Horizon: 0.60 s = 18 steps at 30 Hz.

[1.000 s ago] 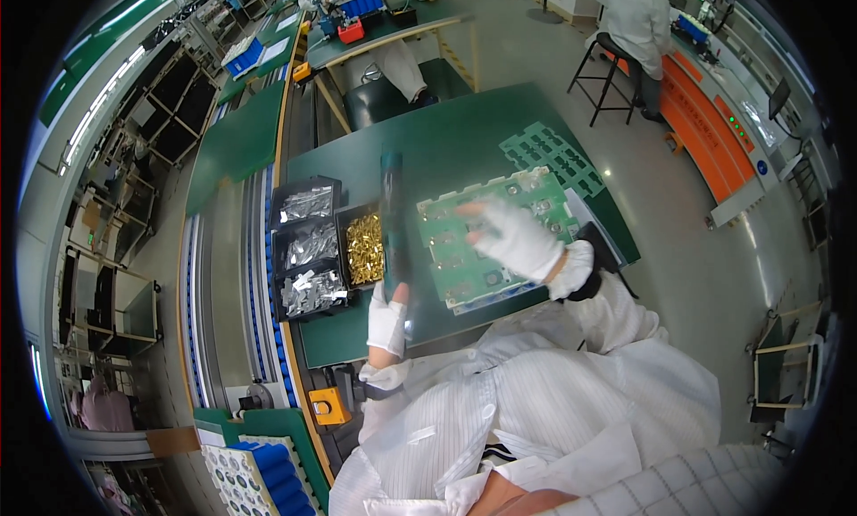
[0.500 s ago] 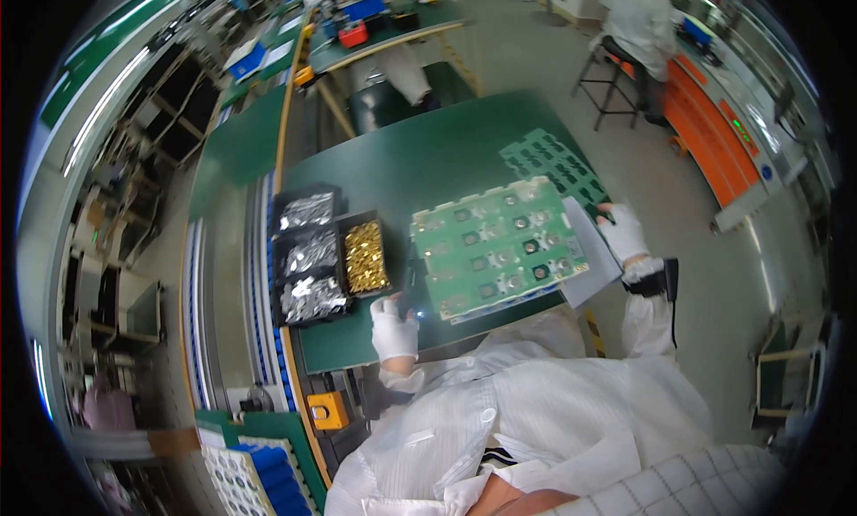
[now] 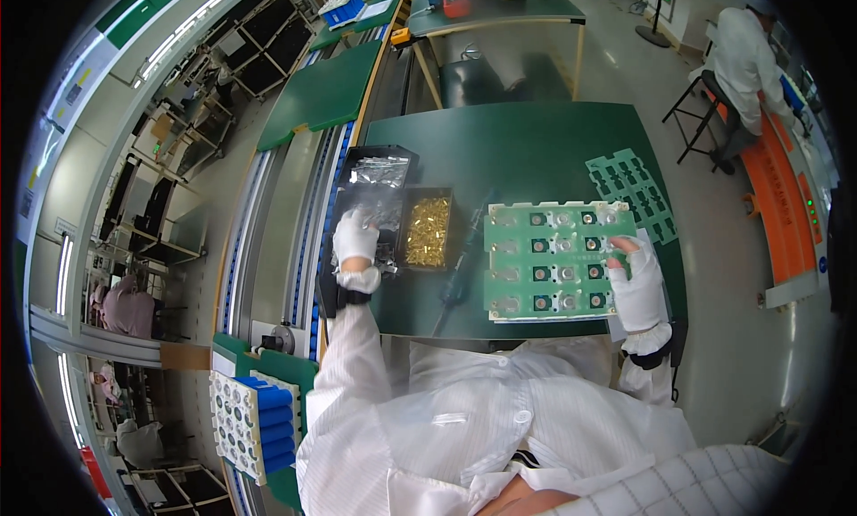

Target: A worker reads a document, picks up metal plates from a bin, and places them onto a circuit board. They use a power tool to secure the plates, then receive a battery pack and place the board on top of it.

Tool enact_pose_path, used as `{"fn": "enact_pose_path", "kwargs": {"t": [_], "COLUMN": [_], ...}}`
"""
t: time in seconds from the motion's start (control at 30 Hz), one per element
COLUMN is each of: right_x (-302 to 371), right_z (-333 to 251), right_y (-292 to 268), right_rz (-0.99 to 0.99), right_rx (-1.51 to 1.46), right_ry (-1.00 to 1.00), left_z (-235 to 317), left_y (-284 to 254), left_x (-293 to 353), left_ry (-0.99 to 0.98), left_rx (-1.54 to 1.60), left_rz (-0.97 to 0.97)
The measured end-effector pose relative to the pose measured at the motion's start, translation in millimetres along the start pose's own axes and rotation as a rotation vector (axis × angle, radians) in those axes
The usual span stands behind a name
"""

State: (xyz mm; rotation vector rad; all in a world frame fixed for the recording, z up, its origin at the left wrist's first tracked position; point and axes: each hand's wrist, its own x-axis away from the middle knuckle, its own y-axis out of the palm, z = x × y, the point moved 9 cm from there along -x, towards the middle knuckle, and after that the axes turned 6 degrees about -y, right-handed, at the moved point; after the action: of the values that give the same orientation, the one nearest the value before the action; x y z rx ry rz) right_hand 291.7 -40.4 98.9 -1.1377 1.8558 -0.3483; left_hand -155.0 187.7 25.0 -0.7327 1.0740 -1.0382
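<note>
Left hand [image 3: 356, 241] is over silver strips [image 3: 380, 171] left of the green board [image 3: 561, 262], kinda blurry, can't tell its grip; right hand [image 3: 637, 288] half-curls at the board's right edge, fingers parted.

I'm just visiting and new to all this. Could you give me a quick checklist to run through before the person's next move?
1. Green board lying on the table: ok, it rests there face up.
2. Left hand at the silver pieces: ok, it is over their black bins.
3. Piece in the left hand: cannot tell; its fingers are blurred.
4. Right hand well away from the board: not ok, it is at the right edge; whether it presses is unclear.
5. Right glove covering every fingertip: not ok, bare skin shows.
6. Brass-coloured pieces on hand: ok, plenty beside the silver ones.
</note>
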Motion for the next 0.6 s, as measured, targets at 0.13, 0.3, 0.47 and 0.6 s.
{"fn": "enact_pose_path", "kwargs": {"t": [0.13, 0.3, 0.47, 0.6], "right_x": [-2, -1, -1, -1], "right_z": [-5, -2, 2, 7], "right_y": [1, 3, 5, 7], "right_rz": [-0.024, -0.025, -0.025, -0.029], "right_rx": [-0.001, 0.013, -0.003, -0.064], "right_ry": [-0.038, -0.044, -0.032, 0.017], "left_z": [-33, -34, -26, -49], "left_y": [61, 81, 29, -4], "left_x": [-43, -52, -28, 7], "left_ry": [-0.074, -0.064, 0.026, 0.077], "left_rx": [-0.113, -0.212, 0.170, 0.345], "left_rz": [-0.366, -0.434, -0.134, -0.139]}}
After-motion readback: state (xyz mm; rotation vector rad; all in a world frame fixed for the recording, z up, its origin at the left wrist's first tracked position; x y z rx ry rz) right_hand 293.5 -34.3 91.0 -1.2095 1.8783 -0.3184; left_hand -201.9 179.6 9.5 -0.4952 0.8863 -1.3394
